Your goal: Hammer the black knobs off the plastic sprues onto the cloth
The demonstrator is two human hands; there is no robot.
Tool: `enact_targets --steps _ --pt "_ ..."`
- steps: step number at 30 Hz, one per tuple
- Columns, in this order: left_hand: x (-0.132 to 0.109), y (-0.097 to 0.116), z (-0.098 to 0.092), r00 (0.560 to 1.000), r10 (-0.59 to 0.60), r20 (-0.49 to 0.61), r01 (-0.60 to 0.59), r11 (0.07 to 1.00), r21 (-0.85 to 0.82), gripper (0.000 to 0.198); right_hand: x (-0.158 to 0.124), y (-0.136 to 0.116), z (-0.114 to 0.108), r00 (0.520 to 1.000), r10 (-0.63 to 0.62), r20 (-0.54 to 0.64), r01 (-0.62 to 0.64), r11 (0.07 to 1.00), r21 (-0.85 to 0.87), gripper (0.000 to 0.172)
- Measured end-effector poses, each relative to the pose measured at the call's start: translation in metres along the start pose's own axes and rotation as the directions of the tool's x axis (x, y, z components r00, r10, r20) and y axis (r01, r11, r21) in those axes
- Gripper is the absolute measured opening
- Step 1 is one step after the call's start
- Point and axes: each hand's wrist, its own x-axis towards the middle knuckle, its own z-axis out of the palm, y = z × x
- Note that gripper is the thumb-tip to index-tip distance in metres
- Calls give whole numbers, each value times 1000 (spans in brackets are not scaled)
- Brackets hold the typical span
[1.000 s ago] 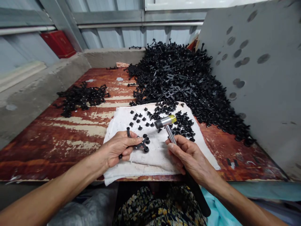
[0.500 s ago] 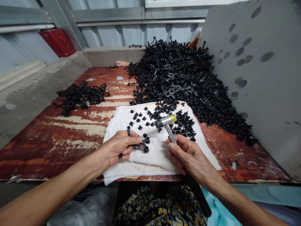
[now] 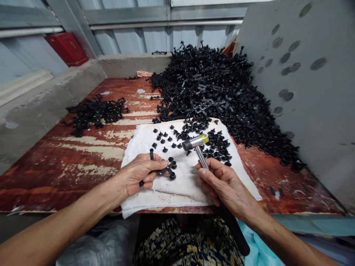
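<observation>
My left hand point(image 3: 141, 171) is closed around a black jointed plastic bracket point(image 3: 166, 170), low over the white cloth point(image 3: 163, 194). Black round-based pegs point(image 3: 172, 175) stand at the bracket's right end; I cannot tell whether all of them are joined to it. My right hand point(image 3: 222, 181) grips a mallet point(image 3: 195, 142) by its shaft. The mallet's head is silver, with a dark face to the left and a yellow face to the right, raised above the cloth. Its black lower handle shows below my right hand.
Several loose black pegs point(image 3: 219, 146) lie on the cloth beyond the mallet. A large heap of black parts point(image 3: 205, 85) fills the back right, against a grey spotted panel point(image 3: 299, 92). A smaller pile point(image 3: 95, 112) sits at left on the worn red table point(image 3: 91, 159). A red box point(image 3: 66, 48) stands behind.
Both hands, the bracket and the mallet keep nearly the same places. The view has shifted very slightly.
</observation>
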Motion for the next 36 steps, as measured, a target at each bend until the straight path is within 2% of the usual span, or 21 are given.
enact_targets --steps 8,12,14,16,18,20,22,24,28,31,33,36 --pt "0 0 -1 1000 -3 3 3 1000 -4 26 -1 0 0 1000 11 3 -11 1000 -3 35" --pt "1 -1 0 1000 11 9 -11 1000 -8 22 0 -1 1 1000 12 1 -12 1000 -29 36" --pt "1 -1 2 1000 20 3 -20 1000 -14 19 0 -2 0 1000 16 0 -16 997 -75 34" --pt "-1 -1 4 1000 21 -17 -21 1000 -13 19 -3 -3 -2 1000 4 -5 -5 981 -194 32" --pt "-3 -1 6 999 10 -48 -11 1000 -11 21 -7 -5 -6 997 -78 -21 64 922 -382 29" --pt "-4 -2 7 997 -3 -71 2 1000 -20 22 -12 -6 -11 968 -249 16 215 799 -562 32" --pt "-5 -3 8 996 -8 -91 5 999 -36 23 -16 -6 -14 908 -395 137 382 649 -658 47" --pt "-6 -3 10 994 -7 -109 2 999 -44 23 -20 -8 -16 846 -464 264 503 530 -682 61" --pt "-9 -3 15 991 1 -135 -6 999 -42 25 -21 -8 -15 763 -561 322 580 373 -724 75" --pt "-10 -5 17 990 8 -140 -16 999 -52 25 -17 -7 -15 747 -531 400 584 236 -777 82" --pt "-11 -7 16 989 14 -150 -22 998 -55 24 -15 -6 -15 758 -493 428 578 204 -790 83" --pt "-11 -9 15 990 29 -141 -36 998 -52 25 -15 -6 -14 756 -549 356 564 270 -781 83"
